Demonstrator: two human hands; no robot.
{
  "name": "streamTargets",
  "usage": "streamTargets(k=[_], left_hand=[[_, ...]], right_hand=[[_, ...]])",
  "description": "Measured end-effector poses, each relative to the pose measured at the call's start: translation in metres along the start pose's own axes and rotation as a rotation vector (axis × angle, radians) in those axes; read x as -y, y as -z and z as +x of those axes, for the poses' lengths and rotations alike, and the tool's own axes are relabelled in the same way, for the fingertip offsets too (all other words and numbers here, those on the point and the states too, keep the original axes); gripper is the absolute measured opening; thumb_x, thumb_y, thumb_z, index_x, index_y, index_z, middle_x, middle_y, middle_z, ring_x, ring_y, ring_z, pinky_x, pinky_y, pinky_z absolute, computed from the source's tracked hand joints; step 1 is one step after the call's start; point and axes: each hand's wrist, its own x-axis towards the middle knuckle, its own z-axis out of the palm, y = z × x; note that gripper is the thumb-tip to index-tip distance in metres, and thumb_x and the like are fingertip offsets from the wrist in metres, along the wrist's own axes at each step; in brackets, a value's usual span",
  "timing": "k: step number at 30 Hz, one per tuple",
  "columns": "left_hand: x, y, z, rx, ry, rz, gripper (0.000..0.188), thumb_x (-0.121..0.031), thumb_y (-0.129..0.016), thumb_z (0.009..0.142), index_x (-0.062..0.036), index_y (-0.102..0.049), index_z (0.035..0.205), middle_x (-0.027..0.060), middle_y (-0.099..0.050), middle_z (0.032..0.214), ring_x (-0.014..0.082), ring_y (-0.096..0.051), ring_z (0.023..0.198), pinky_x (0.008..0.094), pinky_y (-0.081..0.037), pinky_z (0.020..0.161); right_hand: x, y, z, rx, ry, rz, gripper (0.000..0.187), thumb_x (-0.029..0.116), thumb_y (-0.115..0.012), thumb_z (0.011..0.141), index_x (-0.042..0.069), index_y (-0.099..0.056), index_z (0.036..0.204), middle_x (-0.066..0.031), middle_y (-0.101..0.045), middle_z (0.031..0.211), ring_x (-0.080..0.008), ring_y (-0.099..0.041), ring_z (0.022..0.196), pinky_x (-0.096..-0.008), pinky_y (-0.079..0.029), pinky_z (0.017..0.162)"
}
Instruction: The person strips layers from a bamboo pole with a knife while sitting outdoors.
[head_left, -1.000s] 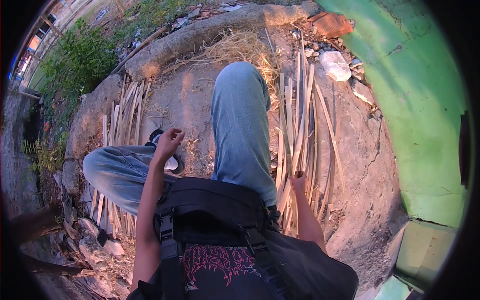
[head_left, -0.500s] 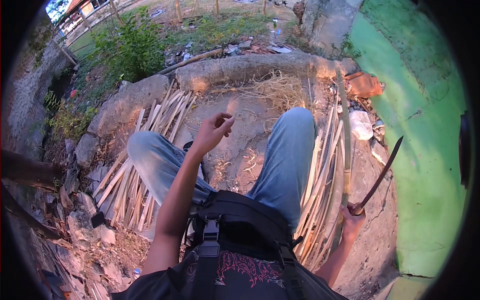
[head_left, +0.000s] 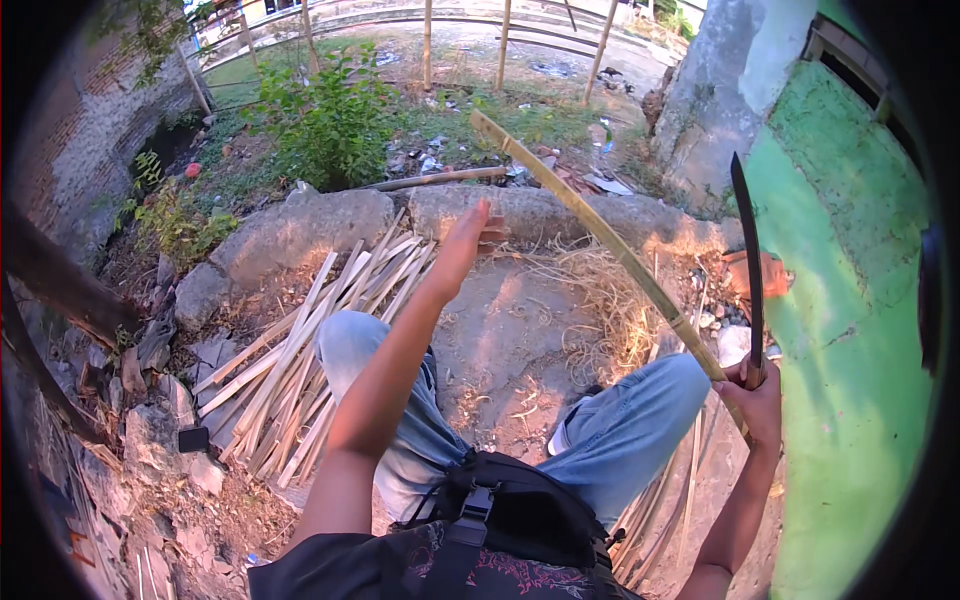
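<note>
In my right hand (head_left: 758, 402) are two things at once: a curved dark-bladed machete (head_left: 749, 245), its tip up, and a long split bamboo strip (head_left: 612, 243). The strip slants up and away to the left, over the straw-like shavings. My left hand (head_left: 466, 245) is raised beyond my left knee with its fingers stretched out, holding nothing, apart from the strip's far part. Beside my left leg lies a pile of pale, thin bamboo slats (head_left: 290, 385). More long strips (head_left: 688, 475) lie on the ground outside my right leg, partly hidden by it.
A low stone kerb (head_left: 310, 228) curves across in front, with a tangle of shavings (head_left: 612, 315) before it. A green wall (head_left: 840, 440) runs along the right, near broken bricks. A small black box-like thing (head_left: 193, 440) sits on rubble at the left.
My right hand has risen and moved forward, lifting a bamboo strip together with the machete. My left hand has reached forward, its curled fingers now straightened. The view has tilted up.
</note>
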Motion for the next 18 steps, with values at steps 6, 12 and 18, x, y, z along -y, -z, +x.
streamTargets(k=[6,12,18], left_hand=[[0.013,0.022,0.002,-0.353,-0.03,-0.549,0.039,-0.035,-0.049,0.097,-0.0034,-0.047,0.12,0.0098,-0.06,0.105,0.0197,-0.063,0.085,0.0271,-0.048,0.066],[0.005,0.07,-0.005,-0.807,-0.245,-0.414,0.015,-0.018,-0.059,0.093,-0.0036,-0.056,0.092,0.0051,-0.062,0.082,0.0142,-0.063,0.074,0.0262,-0.052,0.062],[-0.014,0.064,-0.025,-0.705,-0.452,-0.418,0.024,-0.027,-0.054,0.096,-0.0046,-0.051,0.088,0.0075,-0.061,0.076,0.0177,-0.063,0.062,0.03,-0.052,0.058]], right_hand=[[0.007,-0.084,0.087,0.312,0.129,-0.214,0.03,0.001,-0.077,0.066,0.005,-0.05,0.078,-0.0039,-0.063,0.071,-0.008,-0.056,0.064,-0.0255,-0.046,0.059],[-0.041,-0.186,0.114,0.501,-0.063,-0.095,0.02,0.004,-0.074,0.069,0.002,-0.057,0.079,-0.0026,-0.064,0.074,-0.0079,-0.057,0.065,-0.0256,-0.047,0.06],[-0.096,-0.227,0.124,0.474,-0.025,0.066,0.027,0.011,-0.08,0.069,0.003,-0.055,0.073,-0.0056,-0.066,0.073,-0.009,-0.059,0.063,-0.0264,-0.046,0.057]])
